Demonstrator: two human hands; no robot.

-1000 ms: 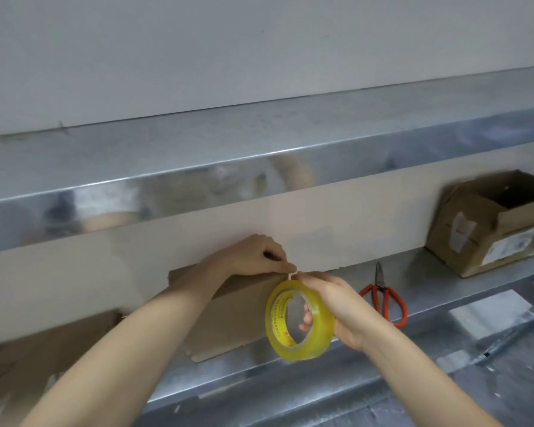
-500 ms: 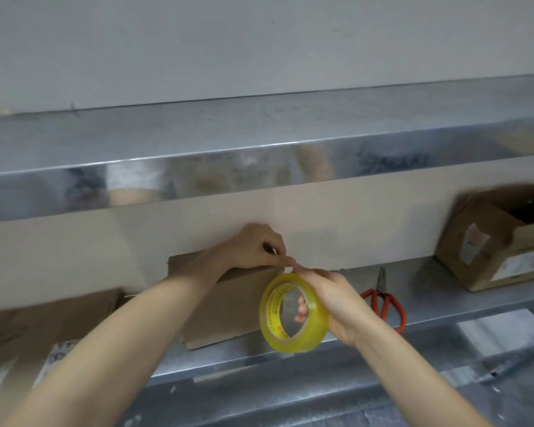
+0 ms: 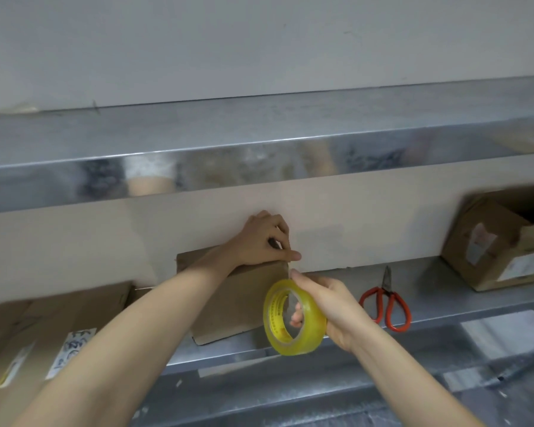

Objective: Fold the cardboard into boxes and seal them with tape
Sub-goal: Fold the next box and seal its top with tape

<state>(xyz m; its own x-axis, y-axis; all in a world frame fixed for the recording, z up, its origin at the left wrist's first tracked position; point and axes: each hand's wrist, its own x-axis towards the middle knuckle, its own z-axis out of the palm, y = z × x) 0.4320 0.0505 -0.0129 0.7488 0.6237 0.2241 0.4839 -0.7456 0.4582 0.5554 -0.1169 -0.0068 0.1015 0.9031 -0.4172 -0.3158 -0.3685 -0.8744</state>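
Grips yellow translucent tape roll (image 3: pixel 309 334) in right hand (image 3: pixel 329 306), fingers curled through core; pinches top corner of brown cardboard box (image 3: pixel 228 303) with curled left hand (image 3: pixel 259 241)

A steel shelf (image 3: pixel 429 291) carries a cardboard box (image 3: pixel 228 309), red scissors (image 3: pixel 386 300) and an open carton (image 3: pixel 500 241).

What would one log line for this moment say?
step: taping box | left hand: pinches at box top corner | right hand: holds tape roll beside box | scissors: lying on shelf
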